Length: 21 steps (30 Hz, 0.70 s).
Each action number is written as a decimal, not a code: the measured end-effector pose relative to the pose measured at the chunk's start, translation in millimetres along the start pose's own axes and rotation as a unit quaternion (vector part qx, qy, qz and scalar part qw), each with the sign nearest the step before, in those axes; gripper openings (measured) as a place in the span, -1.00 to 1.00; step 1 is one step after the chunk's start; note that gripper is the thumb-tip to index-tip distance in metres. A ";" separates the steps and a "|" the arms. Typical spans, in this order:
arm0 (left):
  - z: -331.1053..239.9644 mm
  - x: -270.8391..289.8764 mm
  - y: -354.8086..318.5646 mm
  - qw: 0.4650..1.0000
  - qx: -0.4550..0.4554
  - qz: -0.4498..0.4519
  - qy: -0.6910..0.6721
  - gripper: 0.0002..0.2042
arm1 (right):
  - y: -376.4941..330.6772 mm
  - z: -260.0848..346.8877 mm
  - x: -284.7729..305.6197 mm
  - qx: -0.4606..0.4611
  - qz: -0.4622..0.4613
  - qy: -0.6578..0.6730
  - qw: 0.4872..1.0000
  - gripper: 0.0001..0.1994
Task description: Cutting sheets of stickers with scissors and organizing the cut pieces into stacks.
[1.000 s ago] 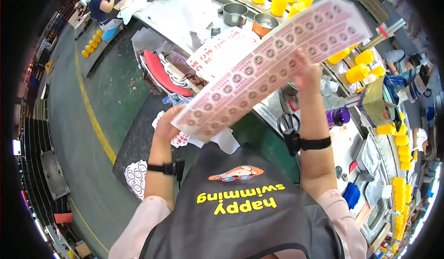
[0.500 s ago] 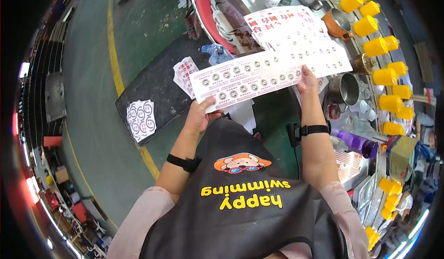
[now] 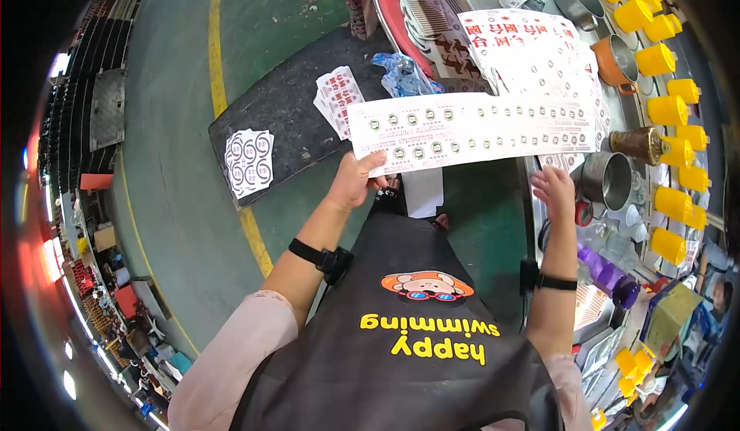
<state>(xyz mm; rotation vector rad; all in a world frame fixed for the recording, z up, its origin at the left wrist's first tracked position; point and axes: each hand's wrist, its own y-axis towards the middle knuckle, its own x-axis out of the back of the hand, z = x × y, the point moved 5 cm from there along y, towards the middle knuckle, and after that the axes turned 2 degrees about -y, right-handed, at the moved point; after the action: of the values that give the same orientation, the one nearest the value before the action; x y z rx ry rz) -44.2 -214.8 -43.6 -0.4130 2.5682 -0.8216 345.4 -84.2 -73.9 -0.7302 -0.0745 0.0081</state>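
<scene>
A long white sheet printed with rows of small round dark-and-green marks (image 3: pixel 470 130) stretches across the middle of the view. My left hand (image 3: pixel 359 179) pinches its lower left corner, thumb on top. The sheet's right end lies over a stack of white printed sheets with red characters (image 3: pixel 532 57) on the metal worktop. My right hand (image 3: pixel 556 192) is just below that right end, holding nothing, with its fingers loosely bent and apart. Beyond its fingertips, the corner of another printed sheet (image 3: pixel 566 161) shows.
A dark bench (image 3: pixel 297 123) at left carries red-printed cut sheets (image 3: pixel 338 100) and a pile of oval-patterned sheets (image 3: pixel 249 161). Behind are a crumpled blue plastic bag (image 3: pixel 405 75) and a red-rimmed tray (image 3: pixel 389 7). Metal pots (image 3: pixel 607 181), a brown jar (image 3: pixel 638 145) and yellow-capped containers (image 3: pixel 669 111) line the right.
My right hand has let go of the sheet's lower edge and drawn back below it. My left hand keeps its corner. The whole view has shifted, so the surroundings sit farther right.
</scene>
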 end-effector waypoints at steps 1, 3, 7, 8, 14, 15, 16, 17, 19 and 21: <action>-1.3 -2.8 1.5 1.000 0.002 0.004 0.000 -0.73 | -10.2 -5.2 24.9 0.064 -0.061 -0.120 0.989 -0.63; 0.0 -3.2 3.1 1.000 0.007 0.010 -0.012 -0.73 | -28.0 -29.8 52.5 0.121 -0.127 -0.239 0.955 -0.64; -9.3 -2.3 2.0 0.999 -0.030 -0.022 -0.001 -0.75 | -63.3 -50.4 66.8 0.328 -0.220 -0.579 0.714 -0.60; -14.7 -0.9 -0.3 0.998 -0.029 -0.028 0.041 -0.74 | -68.8 -49.6 63.4 0.325 -0.237 -0.570 0.716 -0.60; -27.1 1.4 0.8 0.993 -0.030 -0.040 0.104 -0.74 | -83.0 -63.7 73.5 0.239 -0.236 -0.572 0.748 -0.55; -27.5 0.2 1.0 0.993 -0.026 -0.038 0.105 -0.74 | -83.8 -64.6 78.3 0.235 -0.236 -0.573 0.749 -0.55; -28.1 0.9 0.7 0.993 -0.024 -0.049 0.109 -0.73 | -83.8 -62.3 80.7 0.247 -0.232 -0.552 0.762 -0.51; -28.0 3.2 0.7 0.992 -0.022 -0.059 0.113 -0.73 | -83.7 -59.8 82.0 0.259 -0.228 -0.530 0.775 -0.48; -23.8 12.5 3.6 0.992 -0.014 -0.050 0.113 -0.74 | -80.8 -60.4 88.9 0.232 -0.237 -0.510 0.794 -0.42; -19.3 19.1 5.7 0.995 -0.001 -0.051 0.090 -0.73 | -75.8 -66.0 99.6 0.194 -0.239 -0.488 0.817 -0.42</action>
<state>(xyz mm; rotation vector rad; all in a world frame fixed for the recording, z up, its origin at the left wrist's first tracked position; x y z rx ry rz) -70.8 -208.5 -38.2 -0.4955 2.7315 -0.9319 447.9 -181.3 -65.9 -0.2141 -1.2150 -0.0828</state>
